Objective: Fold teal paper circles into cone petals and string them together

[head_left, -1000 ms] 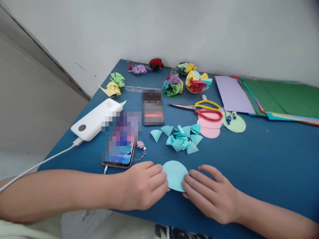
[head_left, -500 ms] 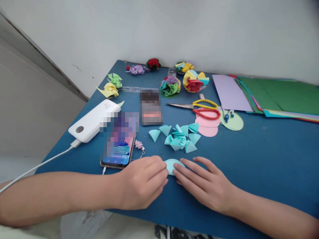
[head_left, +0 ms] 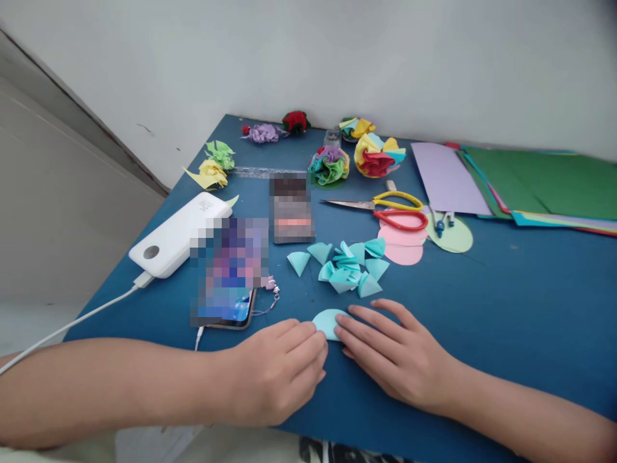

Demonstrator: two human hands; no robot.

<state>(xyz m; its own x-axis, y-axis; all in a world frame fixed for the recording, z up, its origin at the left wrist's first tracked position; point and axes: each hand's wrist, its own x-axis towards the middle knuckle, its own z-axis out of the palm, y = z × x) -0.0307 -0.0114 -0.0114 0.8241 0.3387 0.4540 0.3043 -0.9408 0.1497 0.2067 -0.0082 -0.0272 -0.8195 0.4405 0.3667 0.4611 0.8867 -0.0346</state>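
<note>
Near the front edge of the table point(head_left: 482, 302): a turquoise paper half-disc point(head_left: 324, 324), folded once.
Right hand point(head_left: 398, 354) presses it, fingers spread; left hand point(head_left: 277, 372) curls at its end, whether pinching I cannot tell. Behind, folded wedges point(head_left: 345, 278) look done; this piece seems not yet one.

Blue paper point(head_left: 326, 325) partly hidden; green sheet point(head_left: 549, 183) (right) cropped.
</note>
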